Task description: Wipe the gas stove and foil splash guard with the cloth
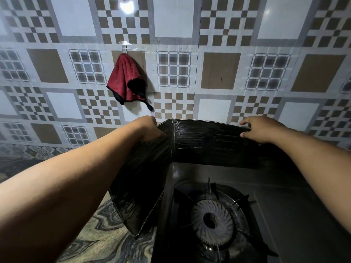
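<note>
Both hands are on the top edge of the foil splash guard [191,143], which stands folded around the back and left side of the gas stove [214,223]. The left hand [150,128] grasps the upper edge at the fold between the side panel and the rear panel, fingers curled over it. The right hand [260,130] pinches the rear panel's top edge further along, thumb on the near face and fingers behind. The cloth [126,80], red with dark trim, hangs from a hook on the tiled wall [220,71], above and just beyond the left hand, and neither hand touches it; wiping has not begun. The burner [212,221] sits below and between the two forearms, nearer the right one. The marbled counter [102,236] shows beneath the left forearm. Judgement on handling: the guard appears thin, light and creased, likely to buckle or crumple under a hard push, with edges that may be sharp; it is best steadied at the top edge or near the fold while wiped with light strokes. The cloth looks soft and limp and should lift off the hook easily if taken near its hanging point.
</note>
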